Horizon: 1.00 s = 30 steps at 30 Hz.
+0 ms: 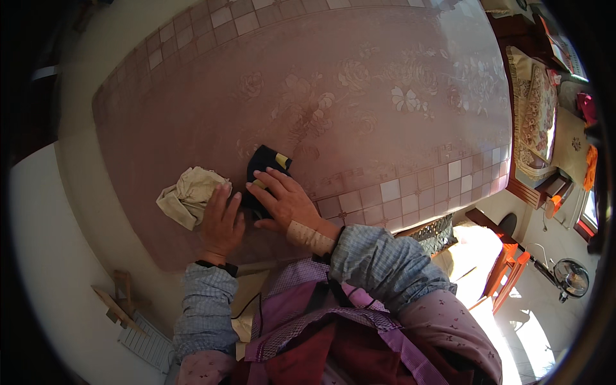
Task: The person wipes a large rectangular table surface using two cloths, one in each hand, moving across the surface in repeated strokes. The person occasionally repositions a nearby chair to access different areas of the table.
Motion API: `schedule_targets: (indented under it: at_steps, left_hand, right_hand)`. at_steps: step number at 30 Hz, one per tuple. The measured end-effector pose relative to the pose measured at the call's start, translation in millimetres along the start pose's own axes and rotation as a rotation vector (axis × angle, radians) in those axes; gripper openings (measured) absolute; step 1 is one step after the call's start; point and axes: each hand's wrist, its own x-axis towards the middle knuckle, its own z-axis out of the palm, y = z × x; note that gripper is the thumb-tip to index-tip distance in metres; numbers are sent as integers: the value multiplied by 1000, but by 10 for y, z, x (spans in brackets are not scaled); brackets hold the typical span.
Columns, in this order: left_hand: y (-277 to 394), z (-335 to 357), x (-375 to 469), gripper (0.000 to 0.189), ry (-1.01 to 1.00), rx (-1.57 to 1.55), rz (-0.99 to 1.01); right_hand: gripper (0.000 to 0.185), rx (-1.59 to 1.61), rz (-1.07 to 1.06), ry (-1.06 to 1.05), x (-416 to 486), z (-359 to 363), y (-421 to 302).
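Observation:
On the pinkish tablecloth (202, 110) before me lie two pieces of cloth. The left one is a crumpled beige cloth (185, 197). My left hand (222, 226) is at its right edge, with extended fingertips overlapping it; no grip shows. My right hand (286, 199) rests palm down on a folded dark cloth item (262, 159) with yellow patches, its fingers spread across the fabric. The part beneath my palm and fingers is hidden, and I cannot tell what kind of item it is.
The table's near edge (356, 204) has a checked border. To the right are a sofa with a patterned cushion (536, 115), an orange wooden chair (510, 274) and a fan (570, 278). A wooden stool (122, 291) and a white slatted rack (144, 339) stand at lower left.

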Motion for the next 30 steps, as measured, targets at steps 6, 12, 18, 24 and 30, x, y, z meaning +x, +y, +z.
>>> schedule_targets:
  at_steps: [6,12,18,24,30]
  left_hand:
    - [-555,171,-54,64,227,-250,-1038]
    - [984,691,229,64,218,2,-814]
    - [2090,828,384,66,218,-121,-694]
    - [2049,950,375,69,295,-95,-672]
    - [2054,993,367,63,315,-67,-690]
  right_hand:
    - [52,-294,-316,-235,86,171,262]
    - [47,-358,-199,-129,-518,-1076,1109]
    - [53,-728,366,300,-777,-2541,2117]
    - [47,-805,380,317,-880,-2581,2420]
    - [46,-891,339,329,-866,-2567,2494]
